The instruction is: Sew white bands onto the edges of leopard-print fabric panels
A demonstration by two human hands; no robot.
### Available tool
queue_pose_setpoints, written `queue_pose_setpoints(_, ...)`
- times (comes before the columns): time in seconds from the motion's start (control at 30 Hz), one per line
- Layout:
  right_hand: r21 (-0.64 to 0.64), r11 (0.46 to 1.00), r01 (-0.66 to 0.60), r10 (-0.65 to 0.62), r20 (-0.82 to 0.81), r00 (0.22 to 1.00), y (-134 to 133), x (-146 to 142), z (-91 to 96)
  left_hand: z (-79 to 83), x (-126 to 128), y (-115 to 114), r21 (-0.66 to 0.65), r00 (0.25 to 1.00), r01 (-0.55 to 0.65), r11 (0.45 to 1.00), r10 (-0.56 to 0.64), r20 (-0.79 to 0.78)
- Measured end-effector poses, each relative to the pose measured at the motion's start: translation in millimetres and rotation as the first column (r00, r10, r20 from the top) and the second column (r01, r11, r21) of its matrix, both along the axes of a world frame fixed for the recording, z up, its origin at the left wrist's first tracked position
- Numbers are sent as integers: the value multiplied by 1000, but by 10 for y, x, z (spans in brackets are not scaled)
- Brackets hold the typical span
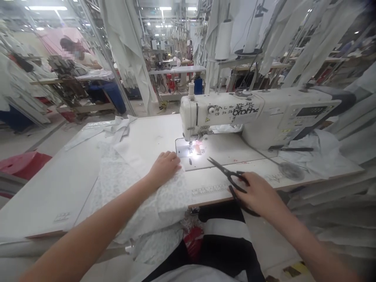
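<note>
My right hand is closed round the handles of black-handled scissors. Their blades point up and left towards the needle area and look nearly together. My left hand rests on white patterned fabric, its fingers curled down at the cloth's right edge, just left of the needle plate. That fabric spreads over the table's left part and hangs over the front edge towards my lap. A white sewing machine stands behind both hands. Its lamp lights the presser foot, with a small reddish piece beside it.
White cloth scraps lie at the table's back left. More white cloth lies right of the machine. A ruler strip runs along the front edge. Thread cones stand behind. Another person sits at a machine at back left.
</note>
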State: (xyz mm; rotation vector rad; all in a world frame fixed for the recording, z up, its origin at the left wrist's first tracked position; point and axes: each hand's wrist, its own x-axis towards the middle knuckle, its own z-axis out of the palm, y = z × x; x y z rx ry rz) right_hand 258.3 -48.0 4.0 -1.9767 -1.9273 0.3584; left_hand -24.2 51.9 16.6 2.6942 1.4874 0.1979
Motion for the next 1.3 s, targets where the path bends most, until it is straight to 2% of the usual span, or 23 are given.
queue_pose_setpoints(0.13, 19, 1000, -18, 15, 152, 988, 513, 274, -2, 48, -56, -97, -26, 999, 43, 999, -44, -14)
queue_pose_setpoints(0.23, 30, 999, -21, 14, 201, 980, 690, 229, -30, 69, -96, -190, -65, 999, 43, 997, -44, -12)
queue_pose_setpoints(0.27, 48, 998, -48, 38, 189, 981, 671, 138, -37, 62, -99, -216, -74, 999, 38, 997, -39, -9)
queue_pose_setpoints(0.33, 71, 981, -182, 171, 137, 976, 518, -138, -50, 26, -85, -241, -81, 1000, 15, 997, -15, 2)
queue_pose_setpoints(0.4, 80, 903, -422, 423, 11, 906, 270, -457, -59, -28, -48, -228, -76, 1000, -22, 997, 23, 18)
queue_pose_setpoints(0.47, 25, 788, -615, 613, -111, 782, 27, -713, -55, -83, -5, -189, -67, 997, -59, 996, 61, 42)
queue_pose_setpoints(0.53, -63, 745, -664, 636, -230, 736, -131, -854, -34, -125, 32, -151, -64, 992, -86, 994, 91, 82)
queue_pose_setpoints(0.57, -72, 755, -652, 613, -277, 740, -172, -887, -23, -141, 45, -138, -64, 989, -97, 993, 104, 109)
queue_pose_setpoints(0.63, -3, 798, -603, 568, -330, 754, -200, -913, -12, -162, 62, -129, -65, 978, -113, 991, 122, 172)
queue_pose_setpoints(0.67, 68, 793, -605, 588, -347, 731, -205, -920, -18, -168, 66, -131, -66, 970, -119, 991, 130, 205)
queue_pose_setpoints(0.73, 185, 724, -665, 681, -349, 644, -224, -936, -52, -163, 66, -155, -74, 950, -138, 988, 153, 272)
queue_pose_setpoints(0.8, 220, 660, -718, 740, -354, 572, -259, -944, -88, -127, 68, -218, -87, 926, -163, 983, 183, 329)
queue_pose_setpoints(0.83, 223, 669, -709, 730, -379, 569, -271, -939, -92, -94, 76, -272, -103, 905, -178, 979, 204, 373)
queue_pose_setpoints(0.87, 230, 713, -662, 686, -421, 593, -273, -928, -82, -52, 90, -343, -126, 875, -188, 974, 224, 429)
queue_pose_setpoints(0.93, 244, 845, -475, 525, -545, 653, -232, -891, -11, 52, 139, -526, -181, 799, -172, 968, 245, 550)
queue_pose_setpoints(0.97, 238, 897, -371, 435, -614, 658, -191, -872, 45, 107, 171, -629, -204, 760, -147, 968, 243, 603)
queue_pose_setpoints(1.0, 219, 928, -303, 368, -675, 639, -143, -856, 109, 159, 204, -732, -219, 731, -117, 969, 234, 642)
queue_pose_setpoints(1.07, 168, 947, -275, 301, -766, 568, -54, -842, 235, 242, 259, -911, -234, 706, -68, 970, 213, 675)
queue_pose_setpoints(1.13, 128, 933, -335, 286, -830, 479, -12, -847, 327, 290, 289, -1037, -279, 678, -30, 960, 225, 700)
queue_pose_setpoints(1.3, 55, 904, -424, 184, -945, 271, -147, -857, 392, 319, 266, -1218, -382, 566, 44, 923, 292, 771)
